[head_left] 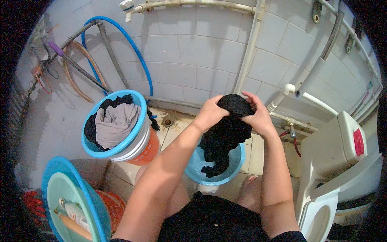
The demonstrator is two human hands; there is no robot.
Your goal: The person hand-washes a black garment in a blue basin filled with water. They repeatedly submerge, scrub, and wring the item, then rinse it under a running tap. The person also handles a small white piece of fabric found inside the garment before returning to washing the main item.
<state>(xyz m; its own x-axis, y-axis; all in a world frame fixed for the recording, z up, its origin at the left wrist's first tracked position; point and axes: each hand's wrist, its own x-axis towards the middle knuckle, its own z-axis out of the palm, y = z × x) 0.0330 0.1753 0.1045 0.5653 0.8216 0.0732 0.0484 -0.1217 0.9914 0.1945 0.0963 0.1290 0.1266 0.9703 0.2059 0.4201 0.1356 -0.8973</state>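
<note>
A black garment (225, 135) hangs bunched between my two hands, its lower end trailing down into a light blue basin (239, 162) on the floor. My left hand (210, 114) grips the top of the cloth from the left, thumb over the bundle. On the other side my right hand (260, 118) pinches it with the thumb while its fingers curve behind. The cloth hides part of the basin's far rim. I cannot make out what kind of garment it is.
Left of me, a blue basin (87, 146) holding grey and black clothes rests on an orange-and-white bucket (146, 150). Nearer, a green basin (51, 189) contains bottles. A white toilet (318, 165) stands at right. A blue hose (139, 52) and pipes line the tiled wall.
</note>
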